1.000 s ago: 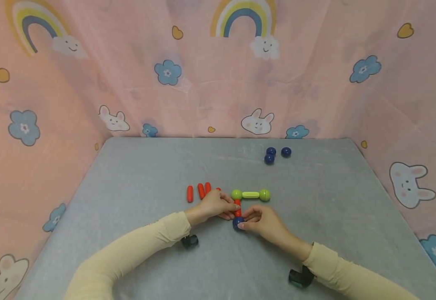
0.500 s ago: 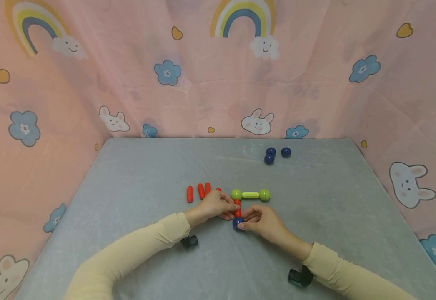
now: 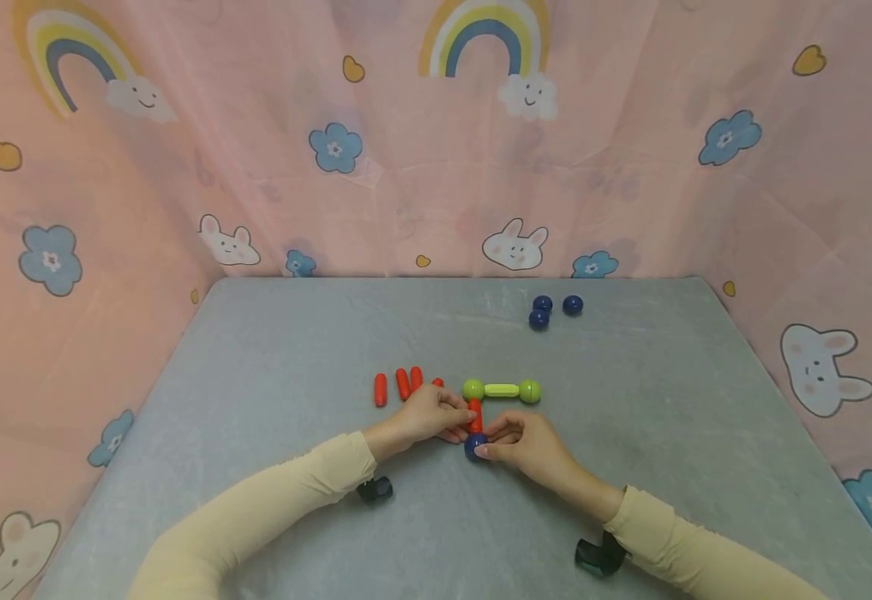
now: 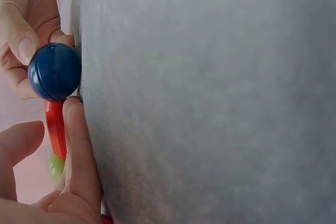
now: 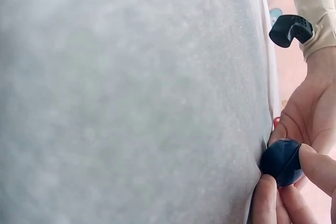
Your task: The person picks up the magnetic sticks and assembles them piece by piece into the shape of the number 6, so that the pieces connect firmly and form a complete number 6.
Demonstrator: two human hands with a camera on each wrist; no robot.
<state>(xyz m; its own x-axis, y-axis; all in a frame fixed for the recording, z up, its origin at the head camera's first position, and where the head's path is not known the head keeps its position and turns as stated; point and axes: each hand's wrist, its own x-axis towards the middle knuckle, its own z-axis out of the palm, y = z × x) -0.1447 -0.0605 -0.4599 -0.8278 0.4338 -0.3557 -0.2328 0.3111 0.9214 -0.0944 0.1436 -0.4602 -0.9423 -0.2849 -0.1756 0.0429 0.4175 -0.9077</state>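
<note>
Grey surface (image 3: 631,375), pink curtain (image 3: 443,183) behind. Head view: left hand (image 3: 423,413) has eased back slightly, baring more red rod (image 3: 477,422) between green ball (image 3: 473,389) and blue ball (image 3: 472,448); right hand (image 3: 529,446) pinches the latter. Left wrist view: thumb clear, finger straight along rod; joint presumably seated. Right wrist view: pinch confirmed.

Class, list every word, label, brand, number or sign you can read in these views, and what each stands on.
None can be read: nothing legible on the red rods, green bar or blue balls.
Faint marks on the pink curtain are too blurred to read.
</note>
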